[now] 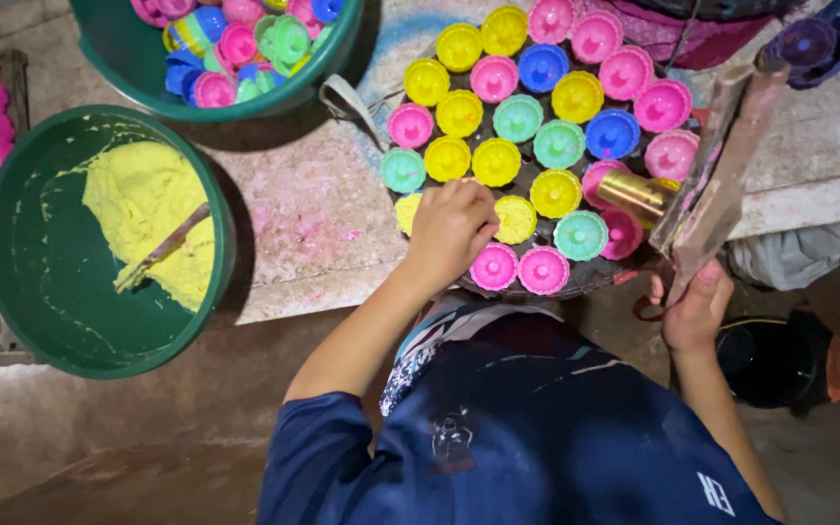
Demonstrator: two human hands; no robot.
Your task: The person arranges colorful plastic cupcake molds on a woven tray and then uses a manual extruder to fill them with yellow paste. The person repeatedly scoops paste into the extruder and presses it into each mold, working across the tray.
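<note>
Stained floor: tubs, crowded moulds.

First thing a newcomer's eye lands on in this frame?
The round dark tray at top centre, packed with small moulds in yellow, pink, blue and green. The left hand presses on a yellow one at its near edge, while the right hand holds a flat scraper-like tool tilted over the tray's right side. At far left, a green tub holds yellow paste with a stick in it.
</note>
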